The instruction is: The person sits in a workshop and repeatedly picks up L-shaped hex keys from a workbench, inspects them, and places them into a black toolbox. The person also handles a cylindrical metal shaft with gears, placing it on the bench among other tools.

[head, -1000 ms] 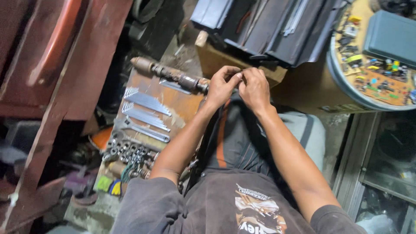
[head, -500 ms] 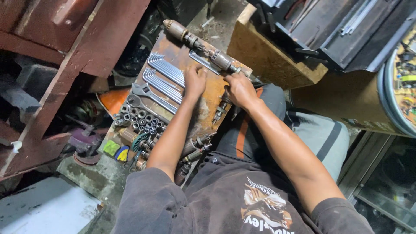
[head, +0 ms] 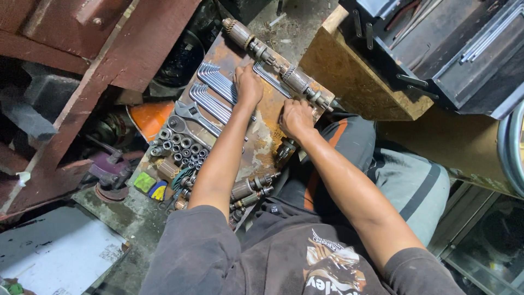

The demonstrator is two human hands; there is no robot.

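Observation:
A rusty metal board (head: pixel 261 143) lies across my lap and holds tools. A long armature shaft (head: pixel 275 64) lies along its far edge. My left hand (head: pixel 248 84) rests palm down on the board, fingertips on a row of bent hex keys (head: pixel 214 90). My right hand (head: pixel 295 117) sits just below the armature's winding with its fingers curled under; what they hide I cannot see. A small geared part (head: pixel 285 149) lies on the board right below my right wrist.
An adjustable wrench (head: pixel 188 112), several sockets (head: pixel 183 147) and smaller armatures (head: pixel 251 191) cover the board's near half. A wooden box (head: pixel 357 82) under a dark metal toolbox (head: pixel 436 43) stands on the right. Red steel beams (head: pixel 103 54) are on the left.
Both hands gripped the armature shaft one second ago. They have since left it and come down onto the board, the left onto the hex keys. The view has shifted.

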